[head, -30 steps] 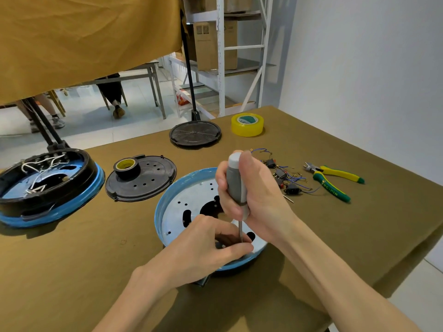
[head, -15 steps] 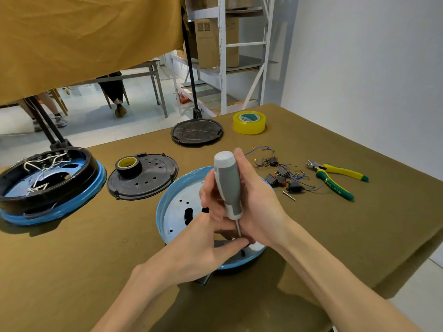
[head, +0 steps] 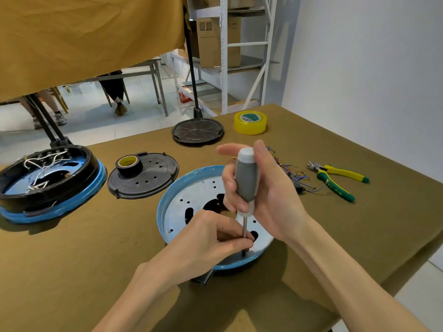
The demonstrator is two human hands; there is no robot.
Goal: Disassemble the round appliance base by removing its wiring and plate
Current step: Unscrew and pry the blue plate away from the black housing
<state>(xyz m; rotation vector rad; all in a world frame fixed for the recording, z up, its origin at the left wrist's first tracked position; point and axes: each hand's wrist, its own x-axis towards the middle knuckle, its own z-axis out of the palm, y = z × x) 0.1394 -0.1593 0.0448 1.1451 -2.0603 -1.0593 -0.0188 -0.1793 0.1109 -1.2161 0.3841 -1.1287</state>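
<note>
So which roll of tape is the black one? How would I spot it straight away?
Start at the olive table and find the flat black disc with small holes, left of the blue-rimmed plate. The black tape sits on that disc's far left part. Unlike the yellow tape lying on the cloth farther back, it is dark outside with a yellow core.

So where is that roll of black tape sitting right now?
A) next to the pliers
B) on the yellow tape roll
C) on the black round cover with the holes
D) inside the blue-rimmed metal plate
C: the black tape roll rests on top of the perforated black cover, left of the blue-rimmed plate and far from the pliers.
</note>
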